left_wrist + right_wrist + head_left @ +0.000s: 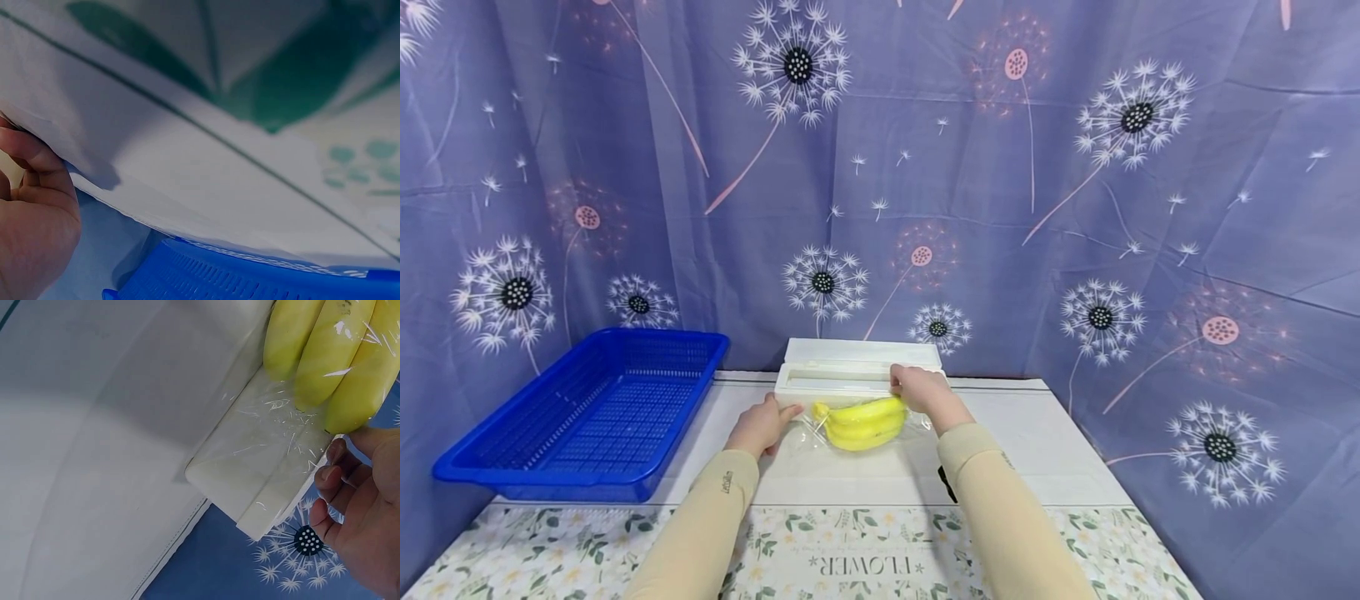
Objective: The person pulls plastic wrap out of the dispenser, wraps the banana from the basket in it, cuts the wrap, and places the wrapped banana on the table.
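Bananas (pixel 863 425) toward the table's (pixel 1037 450) far edge seem light, slick, best held by stem (pixel 821 411); left hand's (pixel 760 427) and right hand's (pixel 923 391) grasp unclear.

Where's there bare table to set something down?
Bare table: right of the right sleeve, out to the curtain; a strip between basket and left sleeve; the flowered front between both sleeves. The basket looks empty. Crowded: back middle, with box, bananas, left hand and right hand.
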Motion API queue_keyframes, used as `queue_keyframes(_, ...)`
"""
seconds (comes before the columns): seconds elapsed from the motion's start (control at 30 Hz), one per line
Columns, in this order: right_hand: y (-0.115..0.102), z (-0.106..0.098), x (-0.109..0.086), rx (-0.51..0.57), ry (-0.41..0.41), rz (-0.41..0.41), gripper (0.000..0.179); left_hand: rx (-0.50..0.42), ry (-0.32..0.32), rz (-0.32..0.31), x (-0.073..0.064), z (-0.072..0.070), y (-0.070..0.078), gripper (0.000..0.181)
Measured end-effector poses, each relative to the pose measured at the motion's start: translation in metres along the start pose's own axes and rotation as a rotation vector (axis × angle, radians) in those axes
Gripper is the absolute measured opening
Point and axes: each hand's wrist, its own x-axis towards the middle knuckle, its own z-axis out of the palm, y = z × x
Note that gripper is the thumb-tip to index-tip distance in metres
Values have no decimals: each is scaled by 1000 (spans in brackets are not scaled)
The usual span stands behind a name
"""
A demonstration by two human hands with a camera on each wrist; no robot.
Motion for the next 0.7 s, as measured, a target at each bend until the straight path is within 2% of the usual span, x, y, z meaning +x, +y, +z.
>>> queue_keyframes(0.7,10,3,-1,-22,6,-5,8,4,5,11,1,0,-1,92)
